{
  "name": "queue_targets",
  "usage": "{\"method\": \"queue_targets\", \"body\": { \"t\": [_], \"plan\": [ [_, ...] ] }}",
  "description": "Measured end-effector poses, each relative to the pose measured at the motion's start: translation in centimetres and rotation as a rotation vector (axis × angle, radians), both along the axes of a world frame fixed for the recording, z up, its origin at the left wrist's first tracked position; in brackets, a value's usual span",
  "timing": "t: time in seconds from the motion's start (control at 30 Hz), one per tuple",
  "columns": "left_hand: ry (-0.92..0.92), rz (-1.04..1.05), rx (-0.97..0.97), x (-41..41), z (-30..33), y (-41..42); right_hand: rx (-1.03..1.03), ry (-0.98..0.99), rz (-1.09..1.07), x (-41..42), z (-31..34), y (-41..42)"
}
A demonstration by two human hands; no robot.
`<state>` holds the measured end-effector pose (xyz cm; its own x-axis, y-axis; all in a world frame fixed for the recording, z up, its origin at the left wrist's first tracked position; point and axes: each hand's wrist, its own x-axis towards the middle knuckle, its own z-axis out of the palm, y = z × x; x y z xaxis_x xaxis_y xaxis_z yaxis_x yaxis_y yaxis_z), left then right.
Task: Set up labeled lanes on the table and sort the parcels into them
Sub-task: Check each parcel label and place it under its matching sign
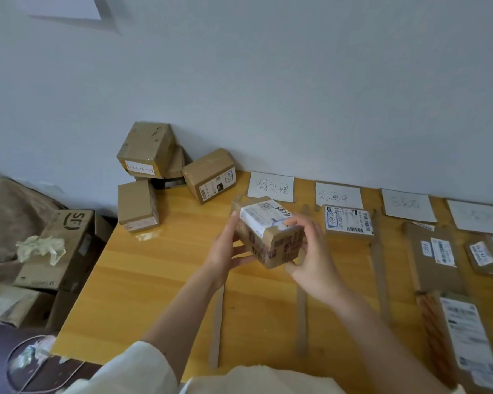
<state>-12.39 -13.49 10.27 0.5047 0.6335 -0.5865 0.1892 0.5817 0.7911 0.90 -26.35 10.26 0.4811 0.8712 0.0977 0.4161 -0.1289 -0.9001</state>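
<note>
A small brown cardboard parcel with a white shipping label (268, 233) is held tilted just above the yellow wooden table (160, 280), in front of the leftmost handwritten white paper lane label (270, 186). The left hand (225, 253) cups its left side, fingers curled underneath; the right hand (310, 257) grips its right end, fingertips on the label, thumb below.

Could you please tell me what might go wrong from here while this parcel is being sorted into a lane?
1. The stacked boxes by the wall sit tilted on one another; a bump to the table might topple them.
2. The small parcel, held by the left hand and right hand above the first lane, could knock the thin cardboard strips askew when set down.
</note>
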Motion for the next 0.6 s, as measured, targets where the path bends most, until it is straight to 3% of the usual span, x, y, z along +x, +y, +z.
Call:
{"method": "queue_targets", "body": {
  "t": [0.17, 0.3, 0.43, 0.6],
  "plan": [
    [-0.007, 0.011, -0.036, 0.3, -0.7, -0.9, -0.022, 0.382, -0.033, 0.1, 0.0, -0.6],
    [-0.06, 0.014, -0.053, 0.4, -0.9, -1.3, 0.058, 0.688, -0.22, 0.5, 0.5, -0.5],
    [-0.071, 0.007, -0.048, 0.5, -1.1, -1.5, -0.058, 0.815, -0.343, 0.8, 0.1, -0.6],
    [-0.051, -0.138, 0.029, 0.5, -1.0, -1.7, -0.269, 0.834, -0.266, 0.8, -0.1, -1.2]
  ]
}}
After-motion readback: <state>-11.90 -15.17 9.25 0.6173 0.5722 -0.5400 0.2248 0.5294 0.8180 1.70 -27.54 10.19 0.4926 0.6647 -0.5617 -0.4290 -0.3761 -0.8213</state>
